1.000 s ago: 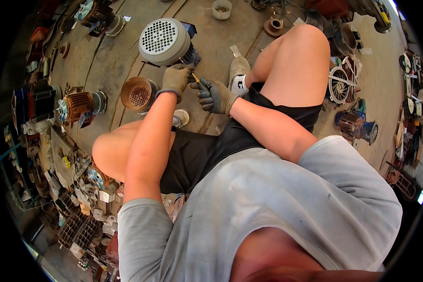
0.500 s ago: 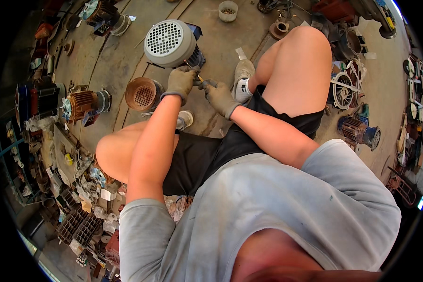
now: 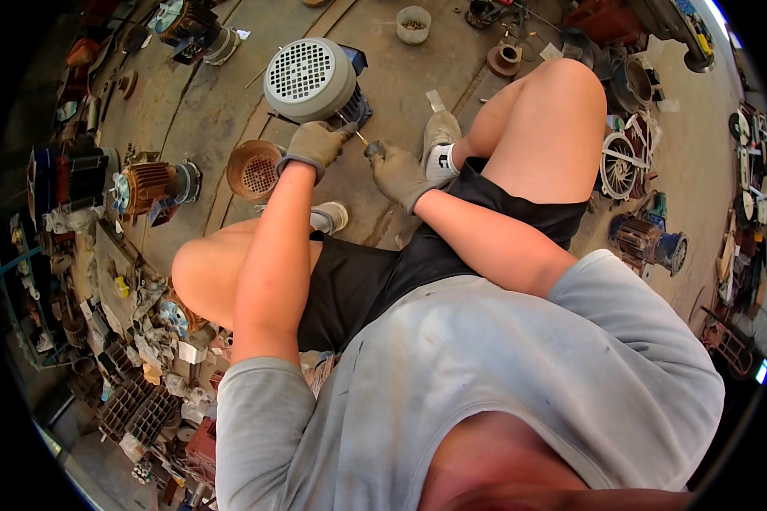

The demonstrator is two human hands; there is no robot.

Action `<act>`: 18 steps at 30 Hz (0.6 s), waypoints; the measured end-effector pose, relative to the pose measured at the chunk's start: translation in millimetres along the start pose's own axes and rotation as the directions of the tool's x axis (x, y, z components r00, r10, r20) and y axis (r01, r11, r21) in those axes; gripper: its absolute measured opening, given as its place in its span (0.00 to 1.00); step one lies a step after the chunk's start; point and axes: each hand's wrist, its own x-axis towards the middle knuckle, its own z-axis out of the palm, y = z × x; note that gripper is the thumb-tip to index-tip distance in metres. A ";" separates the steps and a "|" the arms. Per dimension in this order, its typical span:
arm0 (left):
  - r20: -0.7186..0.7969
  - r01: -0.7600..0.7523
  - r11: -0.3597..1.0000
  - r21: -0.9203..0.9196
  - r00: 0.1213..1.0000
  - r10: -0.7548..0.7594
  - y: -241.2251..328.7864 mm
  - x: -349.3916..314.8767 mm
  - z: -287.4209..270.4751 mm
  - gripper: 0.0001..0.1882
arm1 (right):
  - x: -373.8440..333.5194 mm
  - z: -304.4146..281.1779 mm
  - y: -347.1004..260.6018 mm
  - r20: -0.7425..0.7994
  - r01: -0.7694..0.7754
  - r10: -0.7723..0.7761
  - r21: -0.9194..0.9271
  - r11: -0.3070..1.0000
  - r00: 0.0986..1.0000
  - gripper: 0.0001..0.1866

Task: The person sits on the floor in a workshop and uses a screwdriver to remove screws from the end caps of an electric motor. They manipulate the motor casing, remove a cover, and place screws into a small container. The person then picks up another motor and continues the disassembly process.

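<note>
A grey electric motor (image 3: 311, 81) with a round grille cover and a dark blue body stands on the floor in front of me. My right hand (image 3: 400, 175), gloved, is closed around the dark handle of a screwdriver (image 3: 372, 149). Its thin shaft points up and left toward the motor's lower right side; whether the tip touches a screw is too small to tell. My left hand (image 3: 317, 145), also gloved, lies against the motor's near edge, its forefinger stretched out beside the shaft. The palm and some fingers are hidden.
A rusty perforated fan cover (image 3: 257, 170) lies left of my left hand. Beyond the motor stands a white tub (image 3: 413, 25) of small parts. Other motors, such as a brown one (image 3: 149, 189), line the left side. My shoe (image 3: 441, 132) is close by my right hand.
My left hand has shifted slightly left, off the screwdriver shaft, and its forefinger now reaches to the motor. My right hand has kept its grip on the screwdriver.
</note>
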 end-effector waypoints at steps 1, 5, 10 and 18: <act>-0.002 0.012 0.987 0.162 1.000 -0.012 -3.4 -3.1 -6.8 0.35 | -3.1 -3.9 -12.2 -0.002 -0.023 0.023 -0.066 0.998 1.000 0.18; -0.072 0.005 0.929 0.370 0.997 0.023 -13.1 -15.8 -13.3 0.34 | -3.0 -16.8 -36.6 -0.008 -0.097 0.096 -0.063 0.993 0.995 0.17; -0.248 -0.084 0.985 0.147 0.961 0.119 -40.5 9.8 20.9 0.29 | 7.8 -11.4 -15.0 0.081 -0.191 0.177 0.234 0.953 0.981 0.16; -0.243 -0.108 0.981 0.158 0.959 0.145 -55.6 25.0 20.4 0.26 | 8.2 -24.6 -38.6 0.563 -0.651 0.326 0.654 0.385 0.759 0.15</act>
